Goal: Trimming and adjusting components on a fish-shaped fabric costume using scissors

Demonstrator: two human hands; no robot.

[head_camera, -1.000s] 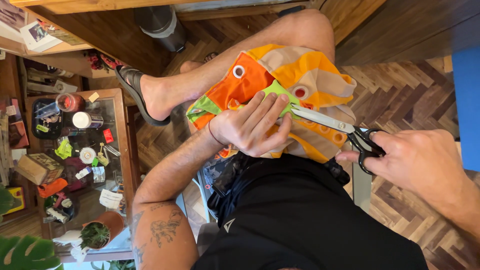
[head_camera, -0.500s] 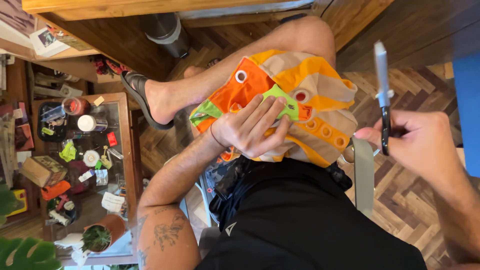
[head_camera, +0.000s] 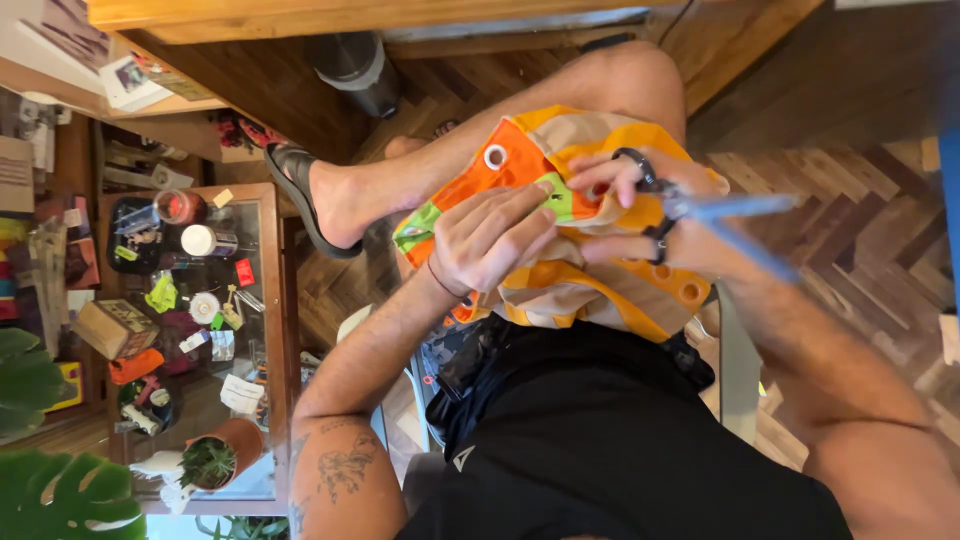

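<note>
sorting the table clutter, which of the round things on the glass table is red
The jar at the table's top end, beside the white round lid; the small plant pot at the other end is orange-brown.

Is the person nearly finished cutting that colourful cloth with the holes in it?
Hard to tell how near. Done: the orange and yellow cloth lies spread over the lap. In hand: the left hand presses on the cloth by a green patch, while the right hand holds scissors, blades open and pointing away from the cloth. Left: no cut edge shows, so the cutting itself looks not yet done here.
</note>
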